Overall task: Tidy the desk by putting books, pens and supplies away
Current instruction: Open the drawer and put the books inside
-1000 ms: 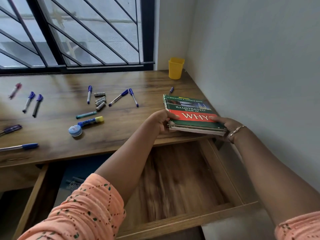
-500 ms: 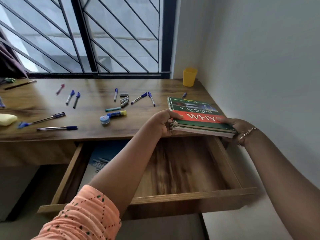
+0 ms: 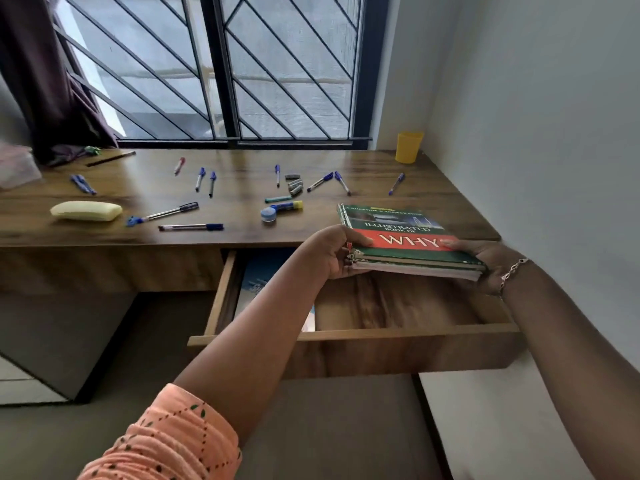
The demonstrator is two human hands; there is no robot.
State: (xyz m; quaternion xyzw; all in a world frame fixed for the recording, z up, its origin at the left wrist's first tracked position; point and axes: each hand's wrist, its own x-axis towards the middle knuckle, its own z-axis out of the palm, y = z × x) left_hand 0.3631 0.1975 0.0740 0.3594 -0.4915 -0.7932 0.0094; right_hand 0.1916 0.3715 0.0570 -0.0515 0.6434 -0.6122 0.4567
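Gripping book stack (image 3: pixel 408 244) at both ends with left hand (image 3: pixel 332 252) and right hand (image 3: pixel 485 263), over open drawer (image 3: pixel 398 330). Lower titles hidden. Blue cover (image 3: pixel 258 284) at drawer's left half blocked by forearm (image 3: pixel 270 330).

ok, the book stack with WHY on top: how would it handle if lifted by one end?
The book stack is probably fairly stiff: it spans flat between the left hand and right hand. Its thinner lower books may slide apart, as separate edges show. Likely heavy for one grip, since both hands hold it.
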